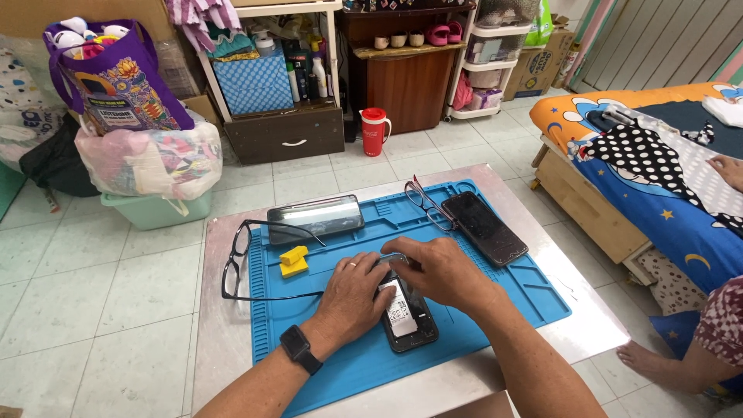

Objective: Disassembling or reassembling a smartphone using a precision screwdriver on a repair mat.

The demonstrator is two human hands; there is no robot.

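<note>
My left hand lies flat on the open phone, on the blue mat in the middle of the desk. My right hand pinches its top edge. I think I should press down softly and lift slowly.

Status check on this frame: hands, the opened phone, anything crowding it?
Left hand and right hand both pressing on opened phone, on blue mat. Grip unclear. Yellow tool, black glasses left; second phone behind.
</note>
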